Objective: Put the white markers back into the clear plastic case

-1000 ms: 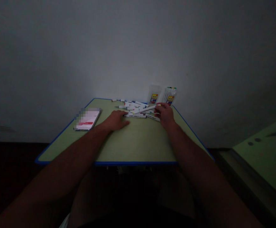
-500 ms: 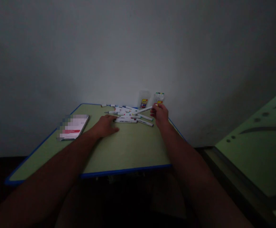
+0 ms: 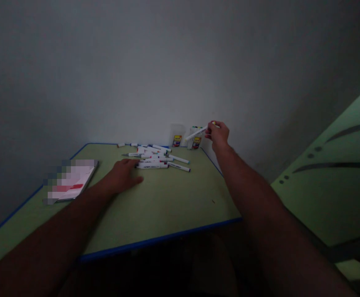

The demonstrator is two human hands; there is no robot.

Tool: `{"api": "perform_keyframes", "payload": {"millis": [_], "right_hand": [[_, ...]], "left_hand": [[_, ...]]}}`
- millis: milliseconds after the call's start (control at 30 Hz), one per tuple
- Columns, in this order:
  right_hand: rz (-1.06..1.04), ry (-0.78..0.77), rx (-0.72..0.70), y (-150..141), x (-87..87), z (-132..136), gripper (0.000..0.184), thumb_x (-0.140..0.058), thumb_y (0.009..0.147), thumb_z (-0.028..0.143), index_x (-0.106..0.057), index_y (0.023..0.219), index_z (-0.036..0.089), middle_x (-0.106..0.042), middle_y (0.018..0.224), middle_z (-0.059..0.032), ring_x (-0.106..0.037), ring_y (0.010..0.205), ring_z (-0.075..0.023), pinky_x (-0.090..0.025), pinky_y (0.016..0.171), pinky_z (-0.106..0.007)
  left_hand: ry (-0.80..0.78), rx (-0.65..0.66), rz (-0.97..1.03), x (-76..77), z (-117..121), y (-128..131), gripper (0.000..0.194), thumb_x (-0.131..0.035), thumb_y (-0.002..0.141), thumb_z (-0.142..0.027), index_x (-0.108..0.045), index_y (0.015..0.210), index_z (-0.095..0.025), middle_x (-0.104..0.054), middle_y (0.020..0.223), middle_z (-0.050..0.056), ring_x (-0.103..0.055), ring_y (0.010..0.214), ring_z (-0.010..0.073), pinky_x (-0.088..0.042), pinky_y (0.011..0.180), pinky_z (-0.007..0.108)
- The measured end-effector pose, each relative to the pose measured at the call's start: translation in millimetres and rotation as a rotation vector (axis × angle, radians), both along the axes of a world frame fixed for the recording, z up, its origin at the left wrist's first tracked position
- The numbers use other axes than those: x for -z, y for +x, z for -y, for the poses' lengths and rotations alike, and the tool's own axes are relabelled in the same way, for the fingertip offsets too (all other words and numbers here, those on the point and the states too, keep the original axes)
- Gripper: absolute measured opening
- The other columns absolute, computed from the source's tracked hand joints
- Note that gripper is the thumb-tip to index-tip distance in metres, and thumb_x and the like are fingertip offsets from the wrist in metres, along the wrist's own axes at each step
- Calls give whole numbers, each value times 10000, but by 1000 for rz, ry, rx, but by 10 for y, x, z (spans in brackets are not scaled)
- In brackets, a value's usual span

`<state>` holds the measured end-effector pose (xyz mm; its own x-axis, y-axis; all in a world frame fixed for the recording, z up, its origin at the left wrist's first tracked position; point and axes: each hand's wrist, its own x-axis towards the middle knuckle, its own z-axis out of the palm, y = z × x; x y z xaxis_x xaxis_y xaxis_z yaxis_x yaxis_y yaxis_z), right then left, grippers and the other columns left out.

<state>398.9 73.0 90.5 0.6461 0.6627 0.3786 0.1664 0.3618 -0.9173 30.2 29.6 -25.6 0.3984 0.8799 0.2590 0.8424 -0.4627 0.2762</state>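
Observation:
Raised above the table's back right corner, my right hand (image 3: 218, 134) pinches a white marker (image 3: 196, 133) by its yellow end. The marker slants down to the left, its far tip in front of a clear case (image 3: 196, 142) that has several markers upright in it. Left of that stands a second clear case (image 3: 177, 136), with no markers visible inside. My left hand (image 3: 124, 175) rests on the table with thumb spread, its fingertips at the left end of a pile of white markers (image 3: 151, 166). Nothing shows in its grasp.
The pale green table (image 3: 167, 202) has a blue rim and stands against a grey wall. A phone (image 3: 74, 181) with a lit screen lies at the left, beside my left forearm. A green panel with dark curved marks (image 3: 331, 194) is at the right.
My right hand has lifted the marker off the pile, up and rightward toward the cases. The left hand stays by the pile. The camera view has turned to the right.

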Motion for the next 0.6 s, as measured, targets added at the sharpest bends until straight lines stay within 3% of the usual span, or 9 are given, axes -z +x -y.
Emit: {"api": "perform_keyframes", "payload": {"millis": [133, 267, 600], "right_hand": [[32, 54, 106, 240, -273, -171, 154, -620, 775, 157, -598, 922, 196, -596, 684, 36, -605, 551, -101, -520, 453, -196], [138, 67, 206, 397, -424, -332, 183, -597, 773, 155, -600, 951, 199, -596, 697, 32, -613, 572, -106, -537, 484, -209], [360, -36, 300, 451, -346, -683, 192, -601, 777, 166, -631, 967, 167, -621, 803, -24, -623, 566, -124, -538, 519, -267]], "left_hand": [[6, -4, -8, 24, -7, -10, 800, -606, 747, -510, -489, 1447, -141, -532, 1432, 200, -509, 1293, 392, -414, 1070, 496], [13, -16, -4, 42, -12, -8, 780, -616, 745, -498, -488, 1443, -172, -545, 1417, 176, -514, 1282, 385, -414, 1067, 501], [48, -31, -20, 85, -13, -18, 736, -622, 746, -507, -543, 1401, -183, -551, 1400, 169, -486, 1294, 381, -392, 1079, 495]]}}
